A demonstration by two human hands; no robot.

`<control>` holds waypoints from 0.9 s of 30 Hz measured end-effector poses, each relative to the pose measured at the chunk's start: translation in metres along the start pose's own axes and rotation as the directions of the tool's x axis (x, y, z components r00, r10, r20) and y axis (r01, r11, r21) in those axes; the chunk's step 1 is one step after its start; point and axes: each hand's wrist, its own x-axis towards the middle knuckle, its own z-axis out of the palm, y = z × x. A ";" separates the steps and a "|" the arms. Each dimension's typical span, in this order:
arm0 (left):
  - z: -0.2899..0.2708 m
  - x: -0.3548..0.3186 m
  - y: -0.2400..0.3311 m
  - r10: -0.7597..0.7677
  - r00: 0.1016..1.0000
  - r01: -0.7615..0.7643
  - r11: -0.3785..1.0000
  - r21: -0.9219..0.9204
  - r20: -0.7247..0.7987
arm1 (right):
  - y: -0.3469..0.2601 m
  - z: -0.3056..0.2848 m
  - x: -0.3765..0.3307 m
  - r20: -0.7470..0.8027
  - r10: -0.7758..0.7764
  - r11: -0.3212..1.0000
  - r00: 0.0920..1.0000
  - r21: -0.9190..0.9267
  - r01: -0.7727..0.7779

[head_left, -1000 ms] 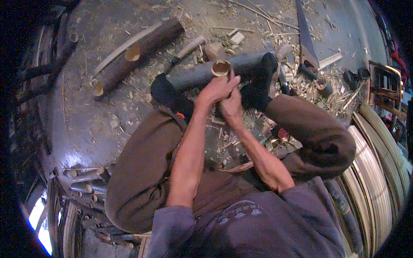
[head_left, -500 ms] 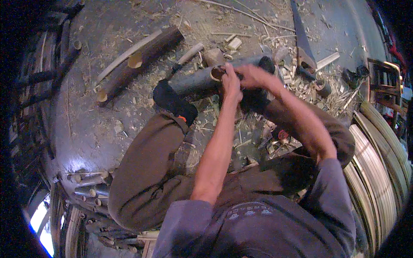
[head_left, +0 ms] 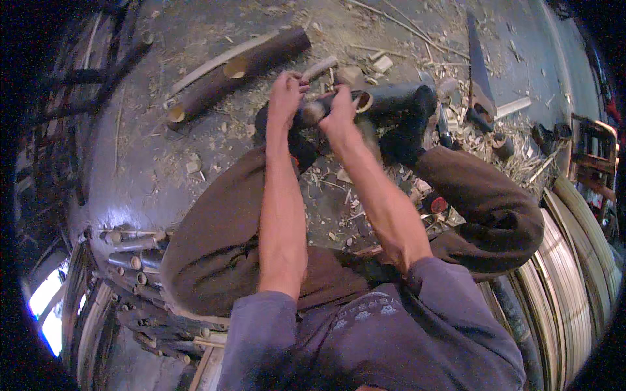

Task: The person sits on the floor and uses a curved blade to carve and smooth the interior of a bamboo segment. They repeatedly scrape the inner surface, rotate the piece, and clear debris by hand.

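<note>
A dark bamboo tube point(head_left: 394, 96) lies across between my dark-socked feet, with a pale-rimmed opening point(head_left: 364, 101) cut in its upper side. My right hand point(head_left: 340, 112) is closed round a dark, blurred piece with a rounded brownish end point(head_left: 313, 113), held over the tube left of that opening; its exact kind is unclear. Left of it, my left hand point(head_left: 287, 98) is raised, its fingers loosely bent and apart, with nothing visible in them. Just beyond those fingers lies a tool's pale wooden handle point(head_left: 321, 68); its other end is hidden.
A thicker dark bamboo length point(head_left: 261, 65) with cut notches lies at the far left. A handsaw point(head_left: 479, 78) rests on the floor at the far right, among shavings point(head_left: 515, 140). Split bamboo strips point(head_left: 567, 274) stand along the right. Cut tubes point(head_left: 134, 262) are piled at the left.
Both hands have moved left, away from the opening in the tube. My left hand has separated from the right, which now holds a dark round-ended piece. The view has shifted slightly.
</note>
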 end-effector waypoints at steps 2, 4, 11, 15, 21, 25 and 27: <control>-0.001 0.017 -0.028 0.261 0.959 -0.281 0.851 0.444 0.107 | -0.021 0.003 0.006 0.204 0.070 0.991 0.976 0.099 -0.092; -0.038 0.014 -0.127 0.105 0.980 -0.192 0.709 0.679 0.168 | 0.010 0.017 -0.055 0.415 0.167 0.963 0.895 0.125 -0.238; 0.041 -0.013 -0.062 0.183 0.975 -0.187 0.369 0.911 0.126 | -0.030 -0.090 -0.139 0.207 -0.039 0.815 0.977 -0.560 0.152; 0.040 -0.013 -0.061 0.157 0.982 -0.158 0.402 0.902 0.102 | -0.043 -0.130 -0.165 0.681 -0.124 0.170 0.722 -0.702 0.692; 0.038 -0.011 -0.063 0.099 0.993 -0.102 0.470 0.877 0.063 | -0.092 -0.137 -0.208 0.560 0.227 0.086 0.797 -0.826 0.557; 0.043 -0.009 -0.068 0.172 0.984 -0.130 0.482 0.866 0.052 | -0.122 -0.127 -0.218 0.727 0.106 -0.374 0.678 -0.603 0.705; 0.040 -0.009 -0.083 0.217 0.976 -0.116 0.418 0.901 0.025 | -0.136 -0.106 -0.221 0.782 -0.005 -0.335 0.624 -0.589 0.735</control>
